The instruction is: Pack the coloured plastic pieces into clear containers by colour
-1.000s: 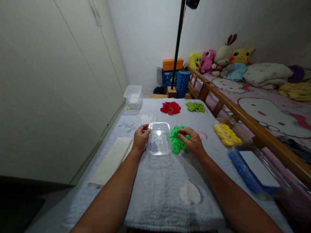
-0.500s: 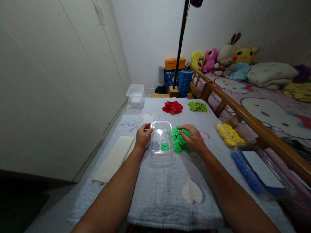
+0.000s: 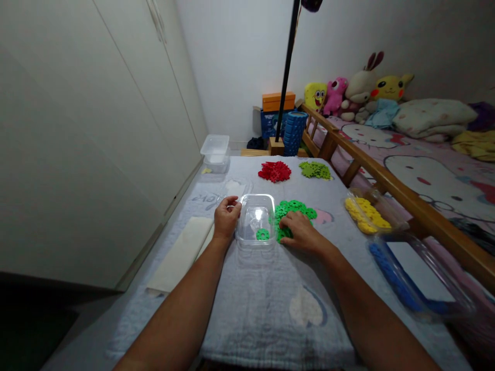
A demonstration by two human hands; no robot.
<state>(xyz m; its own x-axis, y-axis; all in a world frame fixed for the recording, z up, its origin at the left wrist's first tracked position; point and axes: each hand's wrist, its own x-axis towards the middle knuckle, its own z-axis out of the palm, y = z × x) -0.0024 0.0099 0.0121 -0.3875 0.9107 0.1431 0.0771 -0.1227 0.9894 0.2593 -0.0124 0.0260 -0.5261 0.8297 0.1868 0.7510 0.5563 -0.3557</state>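
Observation:
A clear plastic container (image 3: 256, 244) stands in front of me with one green interlocking disc (image 3: 262, 234) lying inside. At its left rim is my left hand (image 3: 227, 216), thumb and fingers closed on the edge. A loose pile of green interlocking discs (image 3: 294, 206) lies just right of the container. My right hand (image 3: 299, 231) reaches into the near side of this pile, its fingers curled down and closed on discs there; the fingertips are partly hidden.
Red pieces (image 3: 275, 171) and lime-green pieces (image 3: 315, 170) lie farther back. Yellow pieces (image 3: 365, 215) and blue pieces (image 3: 394, 275) fill clear boxes on the right. A folded cream cloth (image 3: 180, 255) lies left, an open clear box (image 3: 215, 149) back left. A wooden bed rail (image 3: 371, 178) borders the right.
My right hand has moved down and slightly left, toward the near side of the green pile. The pile looks more spread out to the right. My left hand stays at the container's rim.

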